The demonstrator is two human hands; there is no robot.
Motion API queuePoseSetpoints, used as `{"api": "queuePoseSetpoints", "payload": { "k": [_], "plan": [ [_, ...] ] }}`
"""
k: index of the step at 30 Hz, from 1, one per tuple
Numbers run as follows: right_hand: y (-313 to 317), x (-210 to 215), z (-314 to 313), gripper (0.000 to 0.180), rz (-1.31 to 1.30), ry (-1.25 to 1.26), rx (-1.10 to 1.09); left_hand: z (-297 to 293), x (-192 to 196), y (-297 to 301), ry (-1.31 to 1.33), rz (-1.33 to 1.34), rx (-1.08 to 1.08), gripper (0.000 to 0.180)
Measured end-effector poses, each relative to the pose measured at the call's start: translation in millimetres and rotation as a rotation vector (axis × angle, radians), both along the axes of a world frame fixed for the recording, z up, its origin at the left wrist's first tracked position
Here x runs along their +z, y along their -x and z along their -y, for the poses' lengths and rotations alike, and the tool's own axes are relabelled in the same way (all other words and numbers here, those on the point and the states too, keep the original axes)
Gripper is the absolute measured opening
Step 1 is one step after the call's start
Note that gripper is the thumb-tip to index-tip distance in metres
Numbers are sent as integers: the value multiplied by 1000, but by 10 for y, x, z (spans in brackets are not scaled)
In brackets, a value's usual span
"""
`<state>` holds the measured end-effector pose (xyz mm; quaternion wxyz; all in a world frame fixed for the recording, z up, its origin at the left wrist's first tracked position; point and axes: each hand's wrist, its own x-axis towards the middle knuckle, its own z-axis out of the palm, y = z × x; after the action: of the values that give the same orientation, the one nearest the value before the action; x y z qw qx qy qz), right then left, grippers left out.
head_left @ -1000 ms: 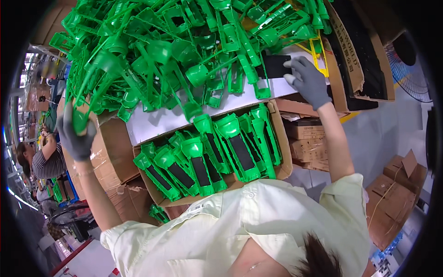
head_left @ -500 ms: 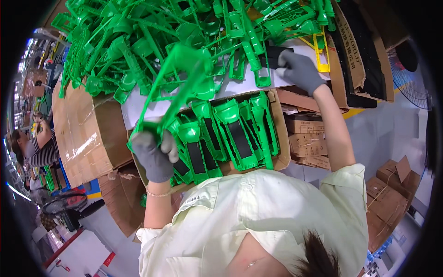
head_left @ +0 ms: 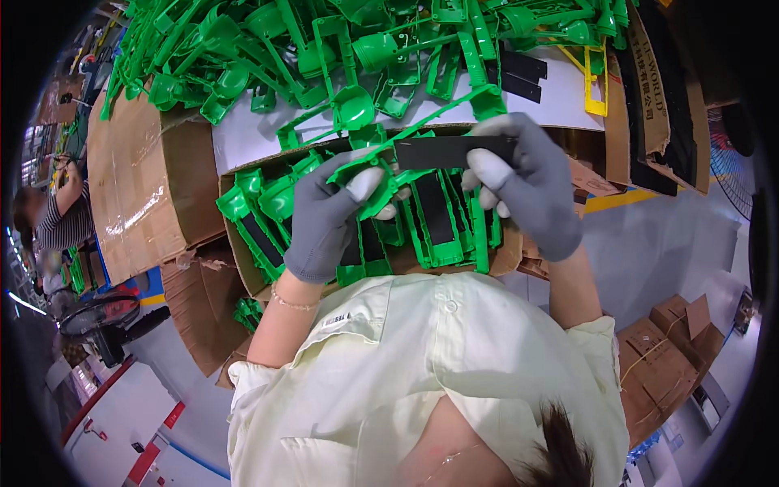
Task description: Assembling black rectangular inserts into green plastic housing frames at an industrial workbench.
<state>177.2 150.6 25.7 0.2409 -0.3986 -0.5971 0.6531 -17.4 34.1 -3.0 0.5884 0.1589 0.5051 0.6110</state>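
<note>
In grey gloves, both my hands meet over an open carton (head_left: pixel 234 258). My left hand (head_left: pixel 329 213) pinches the near end of a long green plastic frame (head_left: pixel 489 102), which slants up to the right and ends in a rounded cup. Between the thumb and fingers of my right hand (head_left: pixel 531 183) is a flat black strip (head_left: pixel 434 152), held level along the frame. Whether the strip touches the frame, I cannot tell. Below, the carton holds several similar green frames (head_left: pixel 276 199) with black strips in them, partly hidden by my hands.
A big heap of green frames (head_left: pixel 219 40) covers the far side of the white tabletop (head_left: pixel 560 99). Loose black strips (head_left: pixel 523 75) and a yellow frame (head_left: pixel 596 81) lie at its right. Cardboard boxes (head_left: pixel 134 178) flank the left; a person (head_left: pixel 65 207) is beyond. A fan (head_left: pixel 730 158) stands far right.
My right hand has come back from the far tabletop with a black strip. My left hand has brought the green frame down and rightward, over the carton, to meet it.
</note>
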Motion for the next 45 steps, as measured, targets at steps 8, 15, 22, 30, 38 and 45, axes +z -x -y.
{"api": "queuePoseSetpoints", "payload": {
  "k": [8, 15, 22, 30, 38, 45],
  "plan": [
    [2, -76, -88, 19, 134, -171, 169, -4, -49, 58, -13, 14, -128, 34],
    [9, -63, -104, 16, 222, -249, 234, -25, -19, 21, 38, -70, -163, 31],
    [-14, -14, -121, 18, 351, -378, 285, -59, 19, 6, 7, -111, -165, 27],
    [-10, -104, 40, 21, 412, -478, 256, -102, 101, -140, 123, -132, -120, 26],
    [-116, -287, 74, 28, 194, -584, 100, 197, 162, -32, 113, -291, -238, 23],
    [-77, -383, 455, 15, 394, -552, 251, 395, 237, 15, 199, -347, -205, 20]
  ]
}}
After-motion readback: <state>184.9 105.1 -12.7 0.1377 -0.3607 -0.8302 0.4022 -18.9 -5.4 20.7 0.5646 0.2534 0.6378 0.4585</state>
